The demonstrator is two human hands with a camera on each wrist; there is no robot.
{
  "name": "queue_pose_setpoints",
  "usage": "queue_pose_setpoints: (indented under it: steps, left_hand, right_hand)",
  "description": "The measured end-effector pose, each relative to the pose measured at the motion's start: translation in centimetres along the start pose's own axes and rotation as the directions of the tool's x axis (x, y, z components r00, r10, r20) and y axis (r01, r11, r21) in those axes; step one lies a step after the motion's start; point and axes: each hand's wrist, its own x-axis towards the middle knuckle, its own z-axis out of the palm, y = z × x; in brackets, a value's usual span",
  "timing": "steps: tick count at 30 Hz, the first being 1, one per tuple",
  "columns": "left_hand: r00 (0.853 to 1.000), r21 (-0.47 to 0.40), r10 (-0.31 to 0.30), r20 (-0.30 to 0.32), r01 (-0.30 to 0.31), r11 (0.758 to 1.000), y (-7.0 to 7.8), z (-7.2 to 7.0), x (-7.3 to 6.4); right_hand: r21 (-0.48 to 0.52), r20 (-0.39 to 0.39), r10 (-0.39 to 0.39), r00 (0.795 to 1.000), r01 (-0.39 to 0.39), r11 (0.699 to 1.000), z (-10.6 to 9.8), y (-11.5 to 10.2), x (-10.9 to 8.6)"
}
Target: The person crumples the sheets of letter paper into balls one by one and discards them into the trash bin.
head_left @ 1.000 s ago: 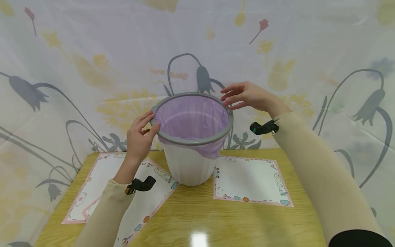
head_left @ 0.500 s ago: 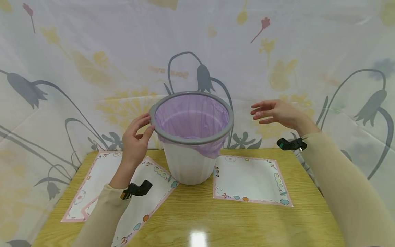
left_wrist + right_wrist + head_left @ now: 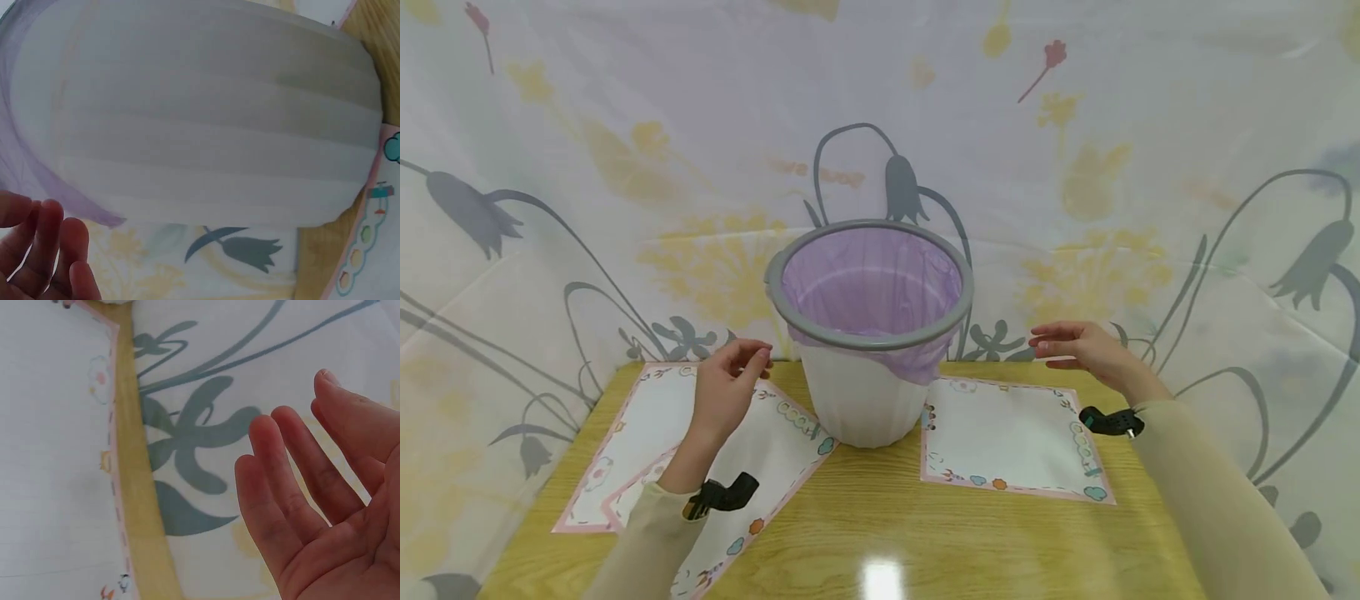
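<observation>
One white bin (image 3: pixel 863 404) stands upright toward the far side of the desk (image 3: pixel 880 508), its sides faintly ribbed, its mouth ringed by a thick gray rim (image 3: pixel 868 342). Thin purple liner (image 3: pixel 868 292) covers the inside and spills out below the rim in a crumpled bunch at the near right. The bin sits between the two hands: the left hand (image 3: pixel 730 383) is near its left side, the right hand (image 3: pixel 1086 354) farther off to the right. Both are empty, fingers loosely bent.
</observation>
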Motion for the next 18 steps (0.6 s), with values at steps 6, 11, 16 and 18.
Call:
queue_pose_setpoints:
  steps: [6, 11, 16, 18]
  left_hand:
    - [0.962, 0.032, -0.034, 0.27, 0.026, 0.999, -1.4, 0.9, -1.8]
    - [0.884, 0.031, -0.057, 0.464, 0.048, 0.998, -2.4, 2.4, -3.2]
    - [0.819, 0.008, -0.051, 0.571, 0.056, 0.998, -3.1, 4.3, -4.6]
    - [0.801, -0.011, -0.048, 0.597, 0.069, 0.998, -3.4, 5.3, -5.2]
  right_hand:
    - [-0.017, -0.044, 0.024, 0.999, -0.025, 1.0, 0.3, 4.1, -1.1]
    - [-0.049, -0.111, 0.027, 0.993, -0.033, 0.998, 0.4, 6.9, -2.2]
    - [-0.068, -0.19, 0.038, 0.981, -0.052, 0.996, 0.9, 8.8, -3.0]
    - [-0.101, -0.222, 0.044, 0.974, -0.067, 0.993, 1.2, 9.5, -3.3]
